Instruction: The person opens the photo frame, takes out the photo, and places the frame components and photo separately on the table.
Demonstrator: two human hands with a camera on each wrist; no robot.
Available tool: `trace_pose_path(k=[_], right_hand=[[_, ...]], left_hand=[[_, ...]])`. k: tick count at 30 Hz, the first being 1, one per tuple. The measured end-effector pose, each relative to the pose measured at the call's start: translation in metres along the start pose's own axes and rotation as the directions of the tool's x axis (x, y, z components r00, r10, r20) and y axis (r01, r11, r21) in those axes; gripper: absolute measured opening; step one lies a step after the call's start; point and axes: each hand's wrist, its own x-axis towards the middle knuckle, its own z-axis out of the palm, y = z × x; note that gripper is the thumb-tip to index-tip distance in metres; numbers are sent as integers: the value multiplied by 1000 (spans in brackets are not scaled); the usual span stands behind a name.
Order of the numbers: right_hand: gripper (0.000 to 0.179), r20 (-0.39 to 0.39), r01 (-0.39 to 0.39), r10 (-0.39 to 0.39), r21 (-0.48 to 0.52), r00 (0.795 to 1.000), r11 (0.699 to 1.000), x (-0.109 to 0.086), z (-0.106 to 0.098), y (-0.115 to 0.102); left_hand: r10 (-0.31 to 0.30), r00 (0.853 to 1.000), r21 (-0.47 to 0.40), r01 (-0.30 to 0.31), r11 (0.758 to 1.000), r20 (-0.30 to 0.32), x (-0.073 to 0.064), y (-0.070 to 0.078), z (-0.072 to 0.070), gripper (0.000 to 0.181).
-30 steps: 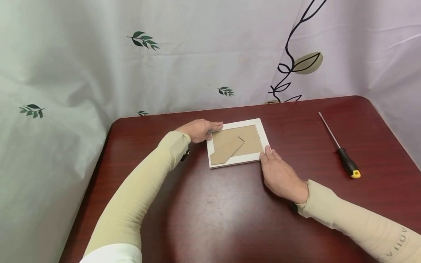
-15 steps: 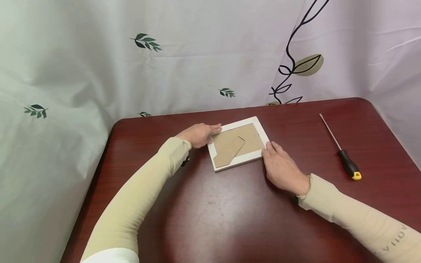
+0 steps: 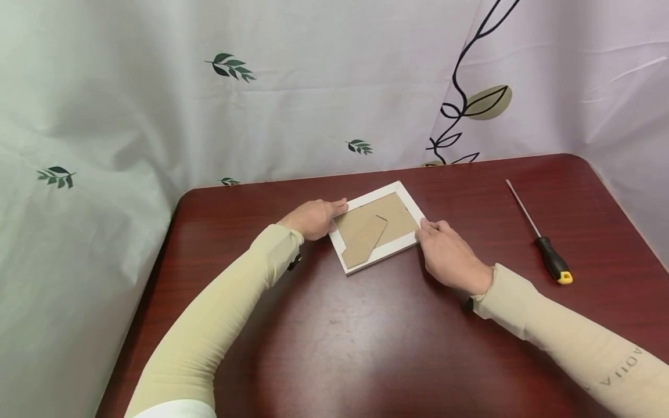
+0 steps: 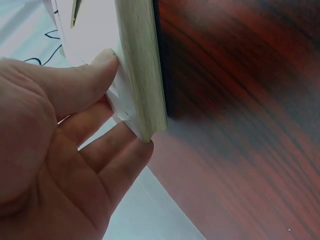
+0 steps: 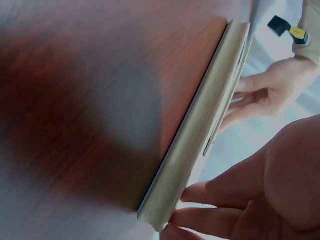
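A white picture frame [image 3: 387, 250] lies face down on the table, turned at an angle. Its brown backing board [image 3: 395, 208] faces up, and a brown easel stand [image 3: 363, 239] slants across it. At the far left corner my left hand [image 3: 312, 219] pinches the frame, thumb on top of the border. The left wrist view shows its other fingers curled against the pale wooden side [image 4: 142, 65]. My right hand [image 3: 450, 255] pinches the near right corner between thumb and fingers; in the right wrist view the frame's long edge [image 5: 195, 130] runs away from them.
A screwdriver [image 3: 551, 255] with a black and yellow handle lies on the right of the dark red table [image 3: 334, 348]. Behind the table's far edge hangs a pale curtain [image 3: 292, 93] with printed leaves.
The picture frame has turned anticlockwise on the table, its right end going away from me. My right hand has moved slightly away, my left slightly nearer, both still holding it.
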Motion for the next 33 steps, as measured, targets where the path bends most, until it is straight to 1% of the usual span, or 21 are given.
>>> trace_pose_path(k=[4,9,15,20,24,28,30,33], right_hand=[[14,-25,49,-49,-1,998,999,3,1,5],[14,-50,69,-68,17,996,997,7,0,10],[16,-37,80,-78,29,996,996,10,-2,14],[19,-20,45,-44,59,999,997,12,-1,13],[19,-19,25,-24,70,1000,997,14,0,13],[19,-12,-31,32,97,999,995,17,0,15],[19,-12,-71,73,121,997,990,18,0,16],[20,-25,-73,77,132,997,989,20,1,19]], left_hand=[[-12,1000,4,12,1000,-14,-3,3,2,60],[-43,999,-12,43,999,-26,-7,7,4,60],[-66,997,11,67,998,-33,-9,10,8,59],[-78,997,21,78,997,-28,-12,13,10,59],[-84,996,30,85,996,-41,-14,15,11,58],[-101,994,40,103,994,-49,-16,19,13,56],[-111,993,43,113,993,-47,-16,21,13,55],[-124,991,42,126,991,-53,-18,24,13,52]])
